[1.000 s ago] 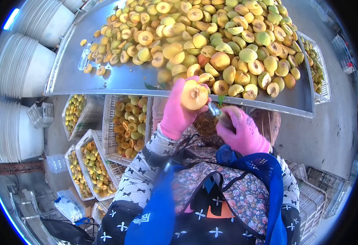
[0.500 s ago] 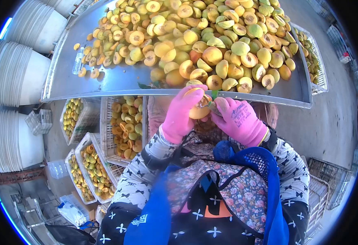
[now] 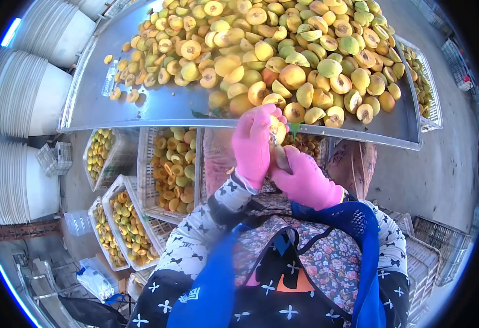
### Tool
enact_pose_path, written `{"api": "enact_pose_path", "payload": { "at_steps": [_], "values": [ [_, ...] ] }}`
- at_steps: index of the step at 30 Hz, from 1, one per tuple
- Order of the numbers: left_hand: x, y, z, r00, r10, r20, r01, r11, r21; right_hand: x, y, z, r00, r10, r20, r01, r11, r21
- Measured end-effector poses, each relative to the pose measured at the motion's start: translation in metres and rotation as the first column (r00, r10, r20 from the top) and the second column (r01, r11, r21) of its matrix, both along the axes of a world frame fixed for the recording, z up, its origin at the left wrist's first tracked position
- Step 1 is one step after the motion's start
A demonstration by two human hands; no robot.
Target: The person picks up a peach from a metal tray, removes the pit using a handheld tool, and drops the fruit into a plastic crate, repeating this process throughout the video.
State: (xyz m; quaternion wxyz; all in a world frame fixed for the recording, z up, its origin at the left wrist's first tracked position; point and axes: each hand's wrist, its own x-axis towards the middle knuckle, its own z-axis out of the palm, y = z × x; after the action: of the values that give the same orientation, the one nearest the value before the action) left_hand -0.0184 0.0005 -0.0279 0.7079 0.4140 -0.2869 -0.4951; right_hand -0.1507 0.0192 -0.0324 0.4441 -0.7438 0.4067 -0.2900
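Observation:
My left hand [image 3: 252,143], in a pink glove, is closed around a yellow peach half [image 3: 278,130] near the table's front edge. In its pink glove, my right hand [image 3: 306,181] grips the handle of a pitting knife [image 3: 279,155]. The tool points up and its metal end meets the cut face of the peach half; my fingers partly hide the contact. Just beyond my hands, a large heap of halved peaches [image 3: 264,50] covers much of the metal table [image 3: 157,112]. Some halves show brown pit hollows.
Below the table's edge stands a crate of peach halves [image 3: 147,191], with more filled crates [image 3: 106,191] to the left. A plastic bottle [image 3: 110,79] lies on the table. White stacked tubs [image 3: 29,183] line the far left. Another crate [image 3: 435,120] sits at the table's right end.
My right hand has moved down and to the left, turning so the tool points upward. My left hand has tilted more upright, still holding the peach half. The view has shifted slightly.

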Motion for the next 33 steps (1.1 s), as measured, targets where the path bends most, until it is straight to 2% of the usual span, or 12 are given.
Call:
{"api": "enact_pose_path", "payload": {
  "at_steps": [3,6,9,12,16,19,23,25,27,29,30,33],
  "values": [
    [0.017,0.002,0.014,0.965,-0.262,-0.009,0.261,0.957,0.128,-0.004,-0.003,0.007,0.995,0.073,0.064,-0.090,0.944,0.317],
    [0.034,0.001,0.013,0.892,-0.437,-0.115,0.452,0.871,0.193,-0.018,-0.014,0.042,0.928,0.143,0.344,-0.367,0.512,0.777],
    [0.042,0.001,0.008,0.838,-0.529,-0.133,0.545,0.820,0.176,-0.028,-0.012,0.050,0.863,0.035,0.504,-0.471,0.414,0.779],
    [0.051,0.007,-0.027,0.849,-0.459,0.263,0.453,0.887,0.084,-0.048,-0.019,0.022,0.921,0.333,0.201,-0.381,0.669,0.638],
    [0.085,0.038,-0.011,0.354,-0.038,0.935,0.180,0.983,-0.028,-0.067,-0.014,-0.020,0.910,0.329,-0.252,-0.215,0.894,0.392],
    [0.147,0.048,-0.006,0.895,-0.034,0.444,-0.123,0.940,0.319,-0.065,-0.004,-0.003,0.930,0.222,-0.294,-0.079,0.900,0.428],
    [0.236,0.016,-0.015,0.288,-0.072,0.955,-0.323,0.932,0.168,-0.063,-0.004,-0.011,0.952,0.185,-0.243,-0.026,0.843,0.537],
    [0.225,-0.033,-0.032,0.436,-0.186,0.881,-0.245,0.917,0.315,-0.061,-0.006,-0.017,0.945,0.190,-0.265,-0.040,0.873,0.485],
    [0.198,-0.067,-0.057,-0.023,-0.282,0.959,-0.275,0.924,0.265,-0.050,-0.009,-0.005,0.936,0.185,-0.299,-0.013,0.868,0.497],
    [0.176,-0.091,-0.054,-0.119,-0.543,0.831,-0.308,0.816,0.489,-0.044,-0.009,0.005,0.936,0.174,-0.306,0.007,0.860,0.510],
    [0.171,-0.094,-0.047,-0.118,-0.542,0.832,-0.281,0.822,0.496,-0.044,-0.007,0.008,0.941,0.157,-0.299,0.006,0.877,0.480],
    [0.187,-0.078,-0.051,0.530,-0.431,0.731,0.020,0.867,0.498,-0.046,-0.009,0.016,0.949,0.144,-0.281,-0.020,0.916,0.401]
  ]
}}
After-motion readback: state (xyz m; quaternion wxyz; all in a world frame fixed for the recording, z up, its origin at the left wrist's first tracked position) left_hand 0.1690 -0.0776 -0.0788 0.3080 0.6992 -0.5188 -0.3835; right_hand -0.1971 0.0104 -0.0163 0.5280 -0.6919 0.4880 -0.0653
